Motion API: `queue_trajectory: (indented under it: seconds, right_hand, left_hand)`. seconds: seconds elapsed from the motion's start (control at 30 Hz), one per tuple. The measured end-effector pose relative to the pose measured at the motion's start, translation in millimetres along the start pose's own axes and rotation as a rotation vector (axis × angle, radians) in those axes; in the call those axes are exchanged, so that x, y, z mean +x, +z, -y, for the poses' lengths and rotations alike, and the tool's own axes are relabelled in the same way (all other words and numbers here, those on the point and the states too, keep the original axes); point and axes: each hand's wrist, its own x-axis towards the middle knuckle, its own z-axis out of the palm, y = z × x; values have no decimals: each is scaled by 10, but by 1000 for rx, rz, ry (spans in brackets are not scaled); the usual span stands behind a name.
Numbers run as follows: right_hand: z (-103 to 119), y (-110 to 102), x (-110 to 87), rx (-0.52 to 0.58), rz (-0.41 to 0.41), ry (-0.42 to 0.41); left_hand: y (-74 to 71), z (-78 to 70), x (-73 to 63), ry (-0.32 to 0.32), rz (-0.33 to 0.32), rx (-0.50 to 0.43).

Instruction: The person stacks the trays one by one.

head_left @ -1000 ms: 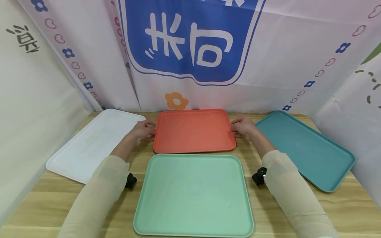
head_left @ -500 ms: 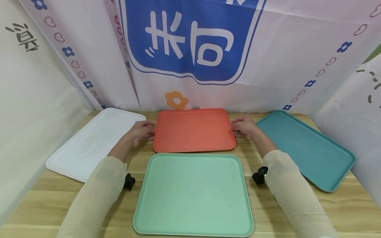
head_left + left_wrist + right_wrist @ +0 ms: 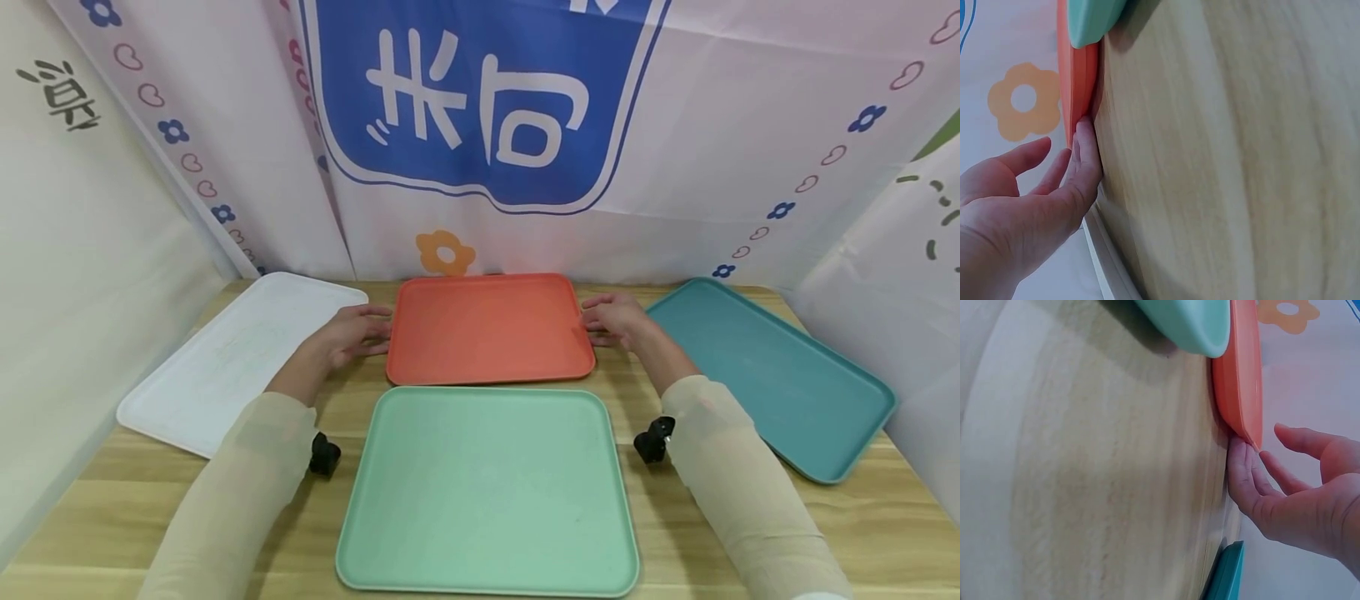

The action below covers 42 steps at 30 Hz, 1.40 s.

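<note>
In the head view, the red tray (image 3: 491, 329) lay flat on the wooden table (image 3: 97, 517) between two bare hands. It sat at 3 o'clock from the left hand (image 3: 351, 335) and at 9 o'clock from the right hand (image 3: 618, 321), each hand just at one short side with its fingers spread loosely apart. The green tray (image 3: 487, 492) lay at 6 o'clock from the red one, just beside it; whether the two touched could not be told. The white tray (image 3: 243, 358) was at 9 o'clock from the red tray and the teal tray (image 3: 772, 379) at 3 o'clock, both set at a slant.

In the left wrist view, the red tray's end stood at 1 o'clock from the palm. The lower fingertips reached it low down, close to the tabletop; the thumb was held away, pinching nothing.

In the right wrist view, the red tray was at 11 o'clock from the palm. Fingertips met its end near the underside, thumb well apart from them. A corner of the teal tray showed between 7 and 8 o'clock.
</note>
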Motion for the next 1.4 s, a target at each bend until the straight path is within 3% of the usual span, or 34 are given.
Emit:
queue_trajectory:
  seconds: [0.4,0.83,1.13,1.4]
  right_hand:
    - [17,35,30,-38,-25,11]
    - [6,69,77,-46,-79,8]
    - [-21,65,97,-29,-76,-24]
    - [-37,83,101,-28,-113,-38]
  left_hand:
    - [43,-82,-10,-43,-24,-45]
    - [89,-120,-20,-7,-19,-22]
    - [127,-160,-21,10,-55,29]
    - [136,-180,-49,19,-60,-9]
